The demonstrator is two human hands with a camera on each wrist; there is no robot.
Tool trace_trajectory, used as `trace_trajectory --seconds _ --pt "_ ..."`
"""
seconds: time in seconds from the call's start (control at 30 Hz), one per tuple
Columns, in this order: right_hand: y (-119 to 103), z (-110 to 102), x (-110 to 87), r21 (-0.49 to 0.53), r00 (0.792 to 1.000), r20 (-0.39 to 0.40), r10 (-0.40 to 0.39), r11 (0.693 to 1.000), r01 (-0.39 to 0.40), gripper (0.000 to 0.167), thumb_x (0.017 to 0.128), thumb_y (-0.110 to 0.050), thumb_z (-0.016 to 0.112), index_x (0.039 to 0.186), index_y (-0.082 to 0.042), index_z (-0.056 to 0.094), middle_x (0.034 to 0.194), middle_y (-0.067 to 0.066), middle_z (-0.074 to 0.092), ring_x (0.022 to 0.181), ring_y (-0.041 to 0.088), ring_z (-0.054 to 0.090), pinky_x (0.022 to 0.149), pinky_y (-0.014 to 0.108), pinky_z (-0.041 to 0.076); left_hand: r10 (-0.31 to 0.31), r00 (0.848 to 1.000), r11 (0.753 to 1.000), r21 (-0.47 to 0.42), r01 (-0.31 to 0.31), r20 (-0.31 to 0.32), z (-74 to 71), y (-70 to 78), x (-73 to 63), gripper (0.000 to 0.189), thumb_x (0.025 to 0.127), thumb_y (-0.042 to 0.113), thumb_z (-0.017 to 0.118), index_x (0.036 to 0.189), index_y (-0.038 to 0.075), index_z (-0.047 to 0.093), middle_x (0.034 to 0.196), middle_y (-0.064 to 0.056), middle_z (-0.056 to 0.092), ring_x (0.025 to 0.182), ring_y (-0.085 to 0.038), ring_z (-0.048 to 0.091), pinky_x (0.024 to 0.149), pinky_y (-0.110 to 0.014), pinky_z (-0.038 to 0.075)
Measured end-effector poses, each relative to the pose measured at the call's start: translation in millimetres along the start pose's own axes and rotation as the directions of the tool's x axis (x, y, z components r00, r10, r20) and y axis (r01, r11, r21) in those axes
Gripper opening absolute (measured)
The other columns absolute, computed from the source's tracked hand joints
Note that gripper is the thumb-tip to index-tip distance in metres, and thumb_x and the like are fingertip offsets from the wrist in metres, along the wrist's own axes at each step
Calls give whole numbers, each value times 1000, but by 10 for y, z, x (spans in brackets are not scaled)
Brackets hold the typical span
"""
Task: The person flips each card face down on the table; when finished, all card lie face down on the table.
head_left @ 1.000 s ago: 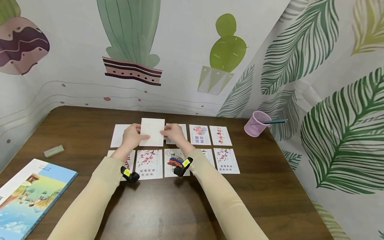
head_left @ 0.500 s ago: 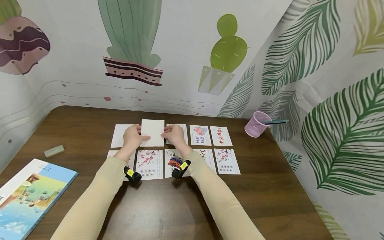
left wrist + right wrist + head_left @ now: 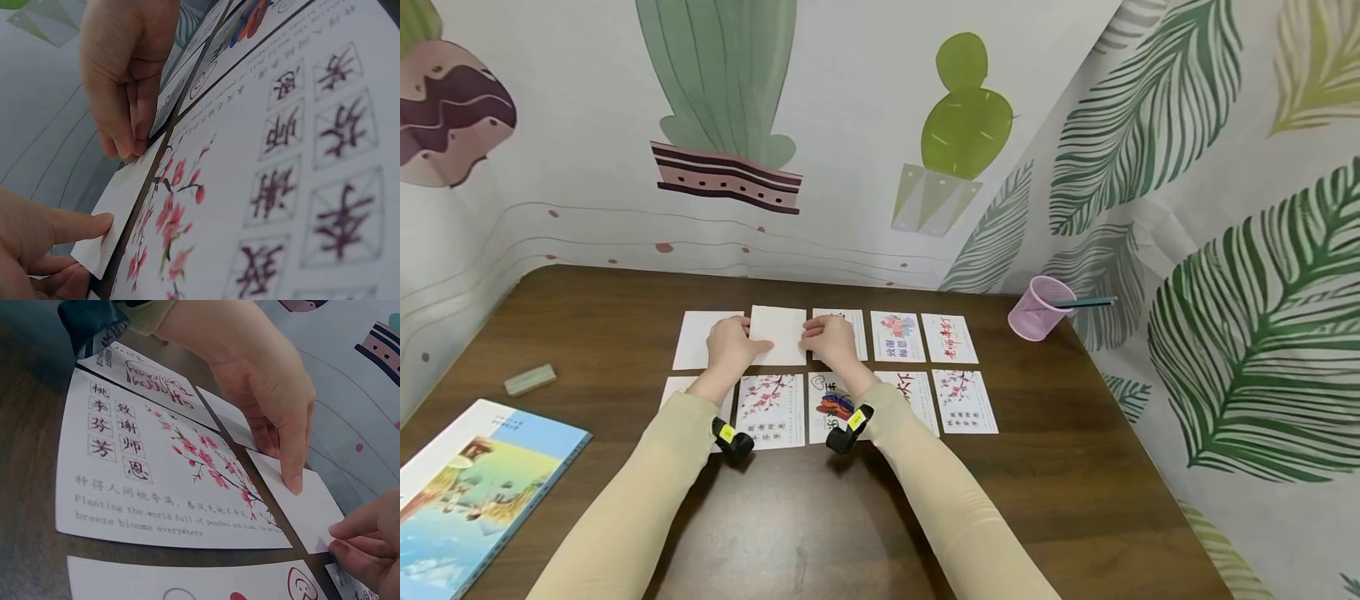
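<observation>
So the thing that matters here, we reckon, is that the blank card (image 3: pixel 780 336) sits right between the two hands, with the left hand (image 3: pixel 727 343) on its left edge and the right hand (image 3: pixel 833 340) on its right edge. Neither is really nearer, since both are touching it. We'd describe the left one as pinching, thumb on top of the card and fingers curled in at the side; the right one nips its edge between thumb and fingers. Long axis? The card looks almost square from above, so we can't call that one for sure, but its sides run pretty much straight away from the person. It's low over the worktop (image 3: pixel 1045 500), and we can't tell if it's fully down. On the near side of the hands there's the plum blossom card (image 3: pixel 772 408), with a thin dark strip between the two, so our guess is that any nudge depends on keeping that strip even. Just left of the left hand lies another white card (image 3: pixel 694 337), and a printed card (image 3: pixel 853 327) sits partly behind the right hand, close to the blank one's right edge.
</observation>
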State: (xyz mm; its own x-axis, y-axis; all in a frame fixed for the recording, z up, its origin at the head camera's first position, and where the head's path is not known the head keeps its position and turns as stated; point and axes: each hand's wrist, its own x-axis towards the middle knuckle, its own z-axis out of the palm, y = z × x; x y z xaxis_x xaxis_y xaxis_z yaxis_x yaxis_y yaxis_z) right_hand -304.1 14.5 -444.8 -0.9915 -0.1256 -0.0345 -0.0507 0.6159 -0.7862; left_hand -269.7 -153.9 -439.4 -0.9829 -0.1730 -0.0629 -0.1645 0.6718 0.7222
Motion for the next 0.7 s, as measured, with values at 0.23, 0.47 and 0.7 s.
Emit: trace_trajectory --seconds 0.23,0.47,0.7 --pt "3 -10 -7 4 1000 16 -2 1000 2 26 83 -7 76 108 -4 72 98 8 76 87 19 72 68 21 55 14 1000 1000 -13 -14 -27 14 19 -20 62 86 16 73 133 -14 48 124 -30 59 118 -44 51 101 -53 42" --pt "31 -97 -19 52 998 47 -33 998 30 27 84 -8 75 111 -4 72 98 8 75 87 17 71 69 20 55 66 996 997 -41 -69 -64 53 39 -12 45 91 13 66 128 -10 55 118 -27 62 109 -41 58 94 -50 47" --pt "158 -339 -13 57 998 -3 -67 996 67 30 84 -5 73 113 -1 70 98 12 75 89 23 71 73 24 56 125 990 974 -199 -109 69 169 159 -1 37 94 11 61 127 -4 58 119 -23 65 109 -37 64 89 -43 54"
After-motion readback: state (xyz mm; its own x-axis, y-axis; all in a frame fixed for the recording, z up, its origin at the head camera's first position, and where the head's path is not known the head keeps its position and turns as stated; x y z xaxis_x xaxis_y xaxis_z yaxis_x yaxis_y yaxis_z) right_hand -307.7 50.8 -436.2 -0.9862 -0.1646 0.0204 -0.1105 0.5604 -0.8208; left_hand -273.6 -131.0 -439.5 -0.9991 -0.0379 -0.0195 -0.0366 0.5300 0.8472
